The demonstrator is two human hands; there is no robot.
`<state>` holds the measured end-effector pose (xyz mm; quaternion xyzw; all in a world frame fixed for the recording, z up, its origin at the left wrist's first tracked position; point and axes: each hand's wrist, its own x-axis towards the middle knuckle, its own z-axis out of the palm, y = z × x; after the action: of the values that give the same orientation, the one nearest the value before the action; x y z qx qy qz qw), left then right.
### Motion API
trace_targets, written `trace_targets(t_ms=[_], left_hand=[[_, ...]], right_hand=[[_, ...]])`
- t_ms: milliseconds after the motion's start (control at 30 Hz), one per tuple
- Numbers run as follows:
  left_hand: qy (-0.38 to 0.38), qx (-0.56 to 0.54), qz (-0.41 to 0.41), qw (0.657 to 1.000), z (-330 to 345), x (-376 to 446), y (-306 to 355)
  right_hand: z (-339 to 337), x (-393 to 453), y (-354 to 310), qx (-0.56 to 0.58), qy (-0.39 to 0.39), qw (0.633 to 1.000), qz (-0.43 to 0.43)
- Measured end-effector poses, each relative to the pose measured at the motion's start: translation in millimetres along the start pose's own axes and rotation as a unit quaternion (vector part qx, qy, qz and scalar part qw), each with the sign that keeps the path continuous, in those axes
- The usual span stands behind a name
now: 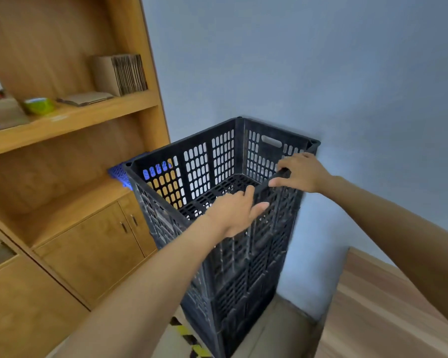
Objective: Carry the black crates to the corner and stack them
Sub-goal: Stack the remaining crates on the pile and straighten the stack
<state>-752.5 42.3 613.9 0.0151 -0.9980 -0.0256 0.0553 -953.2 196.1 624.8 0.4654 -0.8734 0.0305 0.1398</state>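
Left hand (pixel 234 213): fingers curled over near rim of top black crate (pixel 217 161), gripping it.
Right hand (pixel 299 173): grips same rim, farther right.
Crate stack (pixel 243 280): upright in corner, against grey wall (pixel 321 60), beside wooden shelf unit (pixel 62 125).

crates (pixel 243 267): black, slotted grid of holes
basket (pixel 118 173): blue, latticed
wall (pixel 295 60): pale grey-blue
shelving (pixel 70 117): honey-brown wood grain
bowl (pixel 38 104): lime green
floor tape (pixel 189 337): yellow and black stripes
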Motion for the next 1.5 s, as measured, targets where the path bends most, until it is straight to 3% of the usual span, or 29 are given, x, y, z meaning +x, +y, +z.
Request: trace_targets(t_ms=[233,400,567,733,967,1233,1500], left_hand=[[-0.005,0.019,0.087,0.996,-10,-45,-57],[0.048,0.084,0.108,0.989,-11,-74,-99],[0.117,0.095,0.065,0.986,-15,-91,-90],[0.169,0.03,-0.071,0.983,-5,-92,-50],[0.187,0.038,-0.011,0.982,-2,-100,-67],[0.227,0.057,0.093,0.968,-2,-100,-103],[0.256,0.08,0.152,0.951,-1,-78,-193]], right_hand=[[3,-21,-64,-0.004,0.037,0.999,0.012],[-1,-30,-110,-0.007,0.035,0.998,0.053],[-9,-46,-131,-0.005,0.006,0.995,0.104],[-13,-75,-146,-0.027,0.026,0.988,0.148],[-23,-97,-176,-0.056,0.026,0.977,0.204],[-39,-97,-190,-0.06,-0.032,0.994,0.088],[-19,-43,-227,-0.079,0.011,0.997,0.006]])
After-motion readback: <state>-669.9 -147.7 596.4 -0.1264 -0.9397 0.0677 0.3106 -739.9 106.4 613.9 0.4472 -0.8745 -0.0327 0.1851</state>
